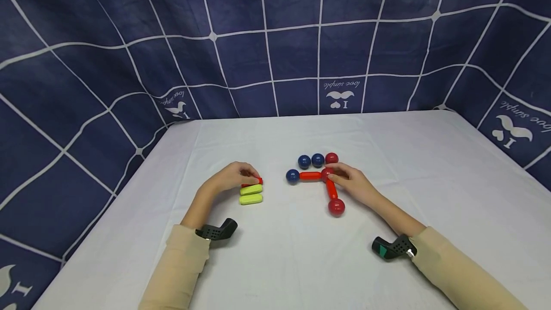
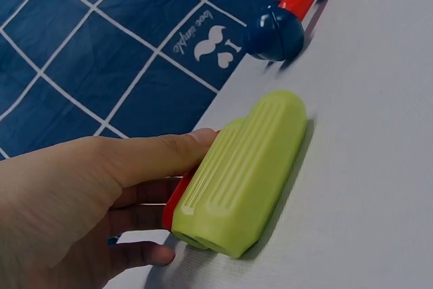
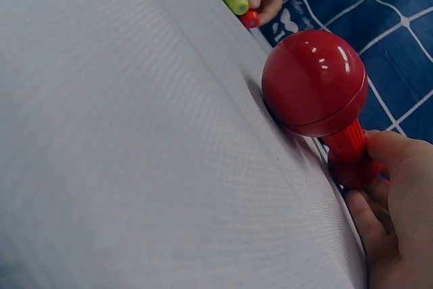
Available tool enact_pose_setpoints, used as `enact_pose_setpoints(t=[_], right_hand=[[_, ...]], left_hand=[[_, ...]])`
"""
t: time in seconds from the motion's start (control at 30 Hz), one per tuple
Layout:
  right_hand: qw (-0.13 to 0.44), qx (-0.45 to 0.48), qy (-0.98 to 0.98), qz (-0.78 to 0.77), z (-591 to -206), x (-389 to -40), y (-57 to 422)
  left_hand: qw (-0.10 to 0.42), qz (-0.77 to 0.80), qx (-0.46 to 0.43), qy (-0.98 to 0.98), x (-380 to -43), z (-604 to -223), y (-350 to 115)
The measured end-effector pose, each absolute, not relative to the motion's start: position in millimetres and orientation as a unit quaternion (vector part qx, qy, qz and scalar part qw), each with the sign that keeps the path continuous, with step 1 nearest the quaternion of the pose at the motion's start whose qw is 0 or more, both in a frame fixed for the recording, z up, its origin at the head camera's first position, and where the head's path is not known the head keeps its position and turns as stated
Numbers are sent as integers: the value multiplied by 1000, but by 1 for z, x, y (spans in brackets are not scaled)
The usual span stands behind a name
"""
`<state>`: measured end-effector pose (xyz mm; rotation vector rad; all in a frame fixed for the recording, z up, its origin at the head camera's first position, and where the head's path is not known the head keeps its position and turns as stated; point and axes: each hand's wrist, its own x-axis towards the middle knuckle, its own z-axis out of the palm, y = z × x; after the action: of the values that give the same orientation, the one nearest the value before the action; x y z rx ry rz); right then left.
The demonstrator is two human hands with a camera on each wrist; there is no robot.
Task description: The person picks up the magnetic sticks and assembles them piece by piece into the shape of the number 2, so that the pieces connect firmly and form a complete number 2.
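Observation:
My left hand [image 1: 232,177] pinches a red rod [image 3: 250,19] at the far side of two yellow-green ribbed rods [image 1: 251,199], which lie side by side on the white table. Most of the red rod is hidden by the fingers and the other rods. My right hand [image 1: 356,186] holds the red corner ball [image 1: 326,173] of an L-shaped piece between thumb and fingers. From that ball one red rod [image 1: 311,176] runs left to a blue ball [image 1: 292,176]. Another red rod [image 1: 331,189] runs toward me to a red end ball [image 3: 314,82], large in the right wrist view.
Behind the L-shaped piece, two loose blue balls [image 1: 317,160] and a loose red ball [image 1: 331,158] stand in a row. A dark blue grid-patterned cloth [image 1: 292,56] hangs along the back and sides of the white table [image 1: 292,257].

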<state>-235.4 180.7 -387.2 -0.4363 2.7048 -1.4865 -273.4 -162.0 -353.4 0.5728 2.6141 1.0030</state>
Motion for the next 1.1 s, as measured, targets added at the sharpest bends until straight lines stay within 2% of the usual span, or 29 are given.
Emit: enact_pose_setpoints(t=[0.27,0.53,0.87,1.1], right_hand=[[12,-141,867,-479,-386,-234,180],[13,-140,867,-477,-387,-235,180],[14,-137,870,-472,-387,-235,181],[13,-140,870,-472,-387,-236,181]], left_hand=[[157,332,181,913,-273,-352,-163],[128,310,179,925,-273,-353,-160],[74,314,220,921,-263,-340,-133],[98,306,280,904,-243,-327,-98]])
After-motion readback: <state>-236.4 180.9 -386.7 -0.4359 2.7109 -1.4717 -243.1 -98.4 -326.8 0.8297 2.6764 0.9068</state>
